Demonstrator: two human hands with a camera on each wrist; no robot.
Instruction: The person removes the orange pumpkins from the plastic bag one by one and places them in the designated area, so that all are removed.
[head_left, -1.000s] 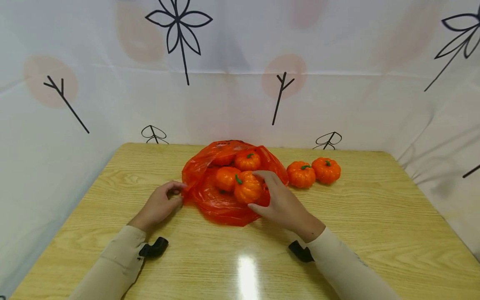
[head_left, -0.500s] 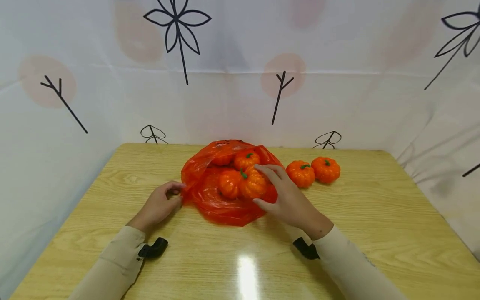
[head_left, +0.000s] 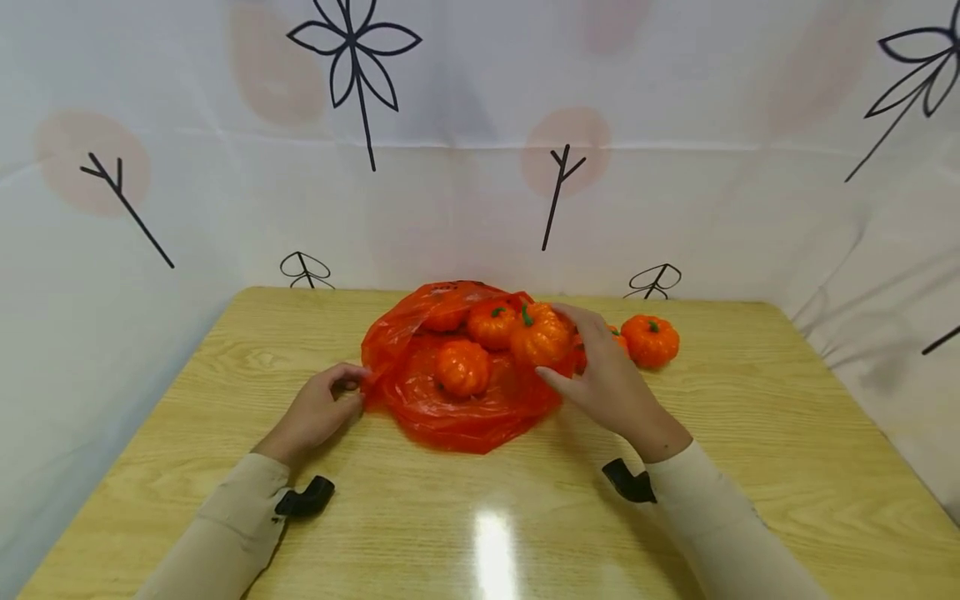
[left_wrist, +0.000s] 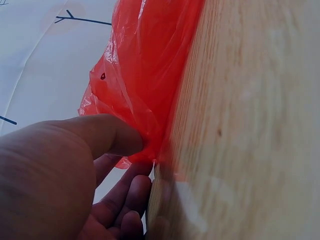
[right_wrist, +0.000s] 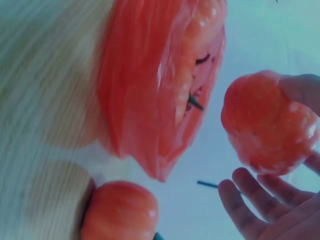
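Note:
A red plastic bag lies on the table with its mouth facing me. My left hand pinches the left edge of its mouth between thumb and fingers, as the left wrist view also shows. A small orange pumpkin with a green stem is gripped by my right hand, above the right rim of the bag. In the right wrist view, the held pumpkin is apart from the bag and the table. Inside the bag sit several pumpkins, one of them near the mouth and another behind it.
To the right of the bag a pumpkin stands on the wooden table. Beside it, another is partly hidden behind my right hand. A white patterned cloth hangs behind the table's back edge.
My right hand has carried the held pumpkin up and to the right, from over the bag's middle to its right rim. The left hand stays at the bag's edge.

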